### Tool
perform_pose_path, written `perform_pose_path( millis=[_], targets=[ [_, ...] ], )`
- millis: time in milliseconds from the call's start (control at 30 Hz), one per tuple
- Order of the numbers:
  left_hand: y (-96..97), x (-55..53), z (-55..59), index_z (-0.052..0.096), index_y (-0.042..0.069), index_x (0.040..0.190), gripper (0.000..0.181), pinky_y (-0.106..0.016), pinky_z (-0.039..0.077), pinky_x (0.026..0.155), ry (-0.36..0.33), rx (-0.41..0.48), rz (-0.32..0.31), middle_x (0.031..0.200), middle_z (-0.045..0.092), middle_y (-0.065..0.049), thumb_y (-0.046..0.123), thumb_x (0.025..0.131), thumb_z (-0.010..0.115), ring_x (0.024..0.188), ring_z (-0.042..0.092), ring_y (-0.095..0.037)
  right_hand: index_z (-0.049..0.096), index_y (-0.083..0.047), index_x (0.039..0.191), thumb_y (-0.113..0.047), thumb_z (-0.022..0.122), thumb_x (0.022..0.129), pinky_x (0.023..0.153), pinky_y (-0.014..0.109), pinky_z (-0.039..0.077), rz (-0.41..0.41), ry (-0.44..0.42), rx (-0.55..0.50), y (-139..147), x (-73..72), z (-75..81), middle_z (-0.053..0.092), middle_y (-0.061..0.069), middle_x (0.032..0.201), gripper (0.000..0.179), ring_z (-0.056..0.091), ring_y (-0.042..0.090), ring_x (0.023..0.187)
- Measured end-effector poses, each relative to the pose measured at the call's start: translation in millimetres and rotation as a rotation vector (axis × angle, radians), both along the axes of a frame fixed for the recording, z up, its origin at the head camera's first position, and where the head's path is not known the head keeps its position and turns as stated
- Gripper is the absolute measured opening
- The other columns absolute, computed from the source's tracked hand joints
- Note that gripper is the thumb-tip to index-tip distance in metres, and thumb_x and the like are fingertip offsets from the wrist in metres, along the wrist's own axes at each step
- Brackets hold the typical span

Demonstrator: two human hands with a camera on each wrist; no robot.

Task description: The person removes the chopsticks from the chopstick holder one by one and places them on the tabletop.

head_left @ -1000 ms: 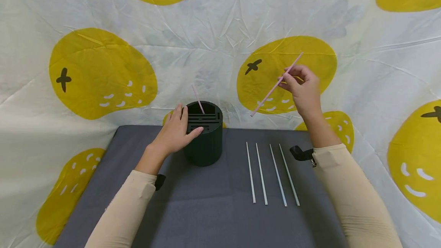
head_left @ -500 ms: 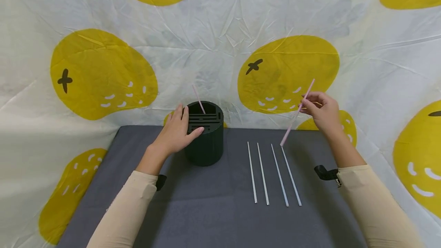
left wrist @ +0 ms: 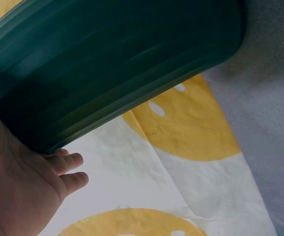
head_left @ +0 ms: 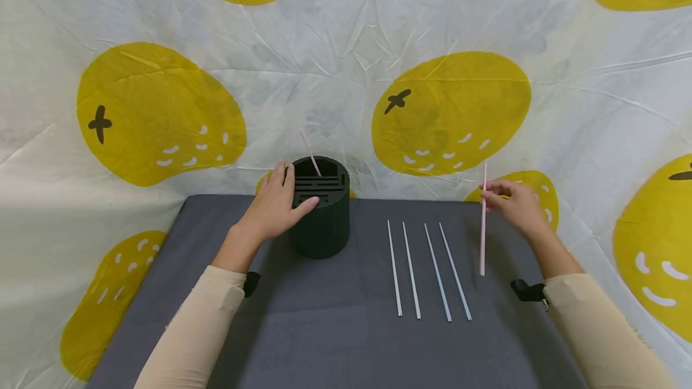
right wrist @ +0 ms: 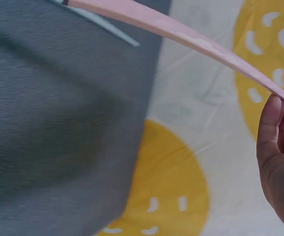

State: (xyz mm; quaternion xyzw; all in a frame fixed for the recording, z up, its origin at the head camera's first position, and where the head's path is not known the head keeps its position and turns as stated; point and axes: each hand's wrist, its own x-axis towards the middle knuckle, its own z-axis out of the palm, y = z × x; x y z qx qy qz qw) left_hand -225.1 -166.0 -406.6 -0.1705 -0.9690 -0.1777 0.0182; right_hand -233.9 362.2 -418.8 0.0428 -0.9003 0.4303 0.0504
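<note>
A dark green cylindrical utensil holder (head_left: 324,227) with a slotted top stands on the table. My left hand (head_left: 272,202) rests on its left rim, fingers stretched along the side and thumb over the front edge. From its rear opening leans one pink chopstick (head_left: 310,152). On the right, my right hand (head_left: 513,202) pinches another pink chopstick (head_left: 483,233) by its upper part, its thick end pointing down over the cloth. In the right wrist view that chopstick (right wrist: 181,32) slants up from the fingertips.
Two whitish chopsticks (head_left: 394,275) and two pale blue chopsticks (head_left: 439,275) lie side by side on the grey tablecloth (head_left: 324,341), between holder and right hand. A white fabric backdrop (head_left: 324,65) with yellow fruit prints hangs behind the table.
My right hand has moved right and down with the pink chopstick, which has turned from a diagonal slant to nearly vertical. My left hand has stayed on the holder.
</note>
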Motion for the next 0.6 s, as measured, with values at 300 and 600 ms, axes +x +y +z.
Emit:
perform_pose_path(
  millis=[300, 600],
  targets=[
    [-0.1, 0.7, 0.8, 0.001, 0.003, 0.166, 0.109, -0.060, 0.004, 0.128, 0.000, 0.005, -0.001, 0.173, -0.012, -0.018, 0.082, 0.096, 0.031, 0.162, 0.000, -0.036, 0.063, 0.014, 0.127, -0.018, 0.064, 0.104, 0.070, 0.024, 0.062, 0.044, -0.153, -0.017, 17, 4.0, -43.9, 0.074, 0.016, 0.096, 0.039, 0.070, 0.008, 0.075],
    [-0.4, 0.7, 0.4, 0.000, 0.003, 0.166, 0.110, -0.061, 0.004, 0.128, -0.005, 0.004, -0.001, 0.173, -0.013, -0.017, 0.082, 0.096, 0.031, 0.162, 0.000, -0.037, 0.059, 0.017, 0.131, -0.019, 0.063, 0.105, 0.069, 0.024, 0.061, 0.016, -0.298, 0.001, 27, 13.4, -88.1, 0.073, 0.020, 0.098, 0.045, 0.068, 0.011, 0.074]
  ],
)
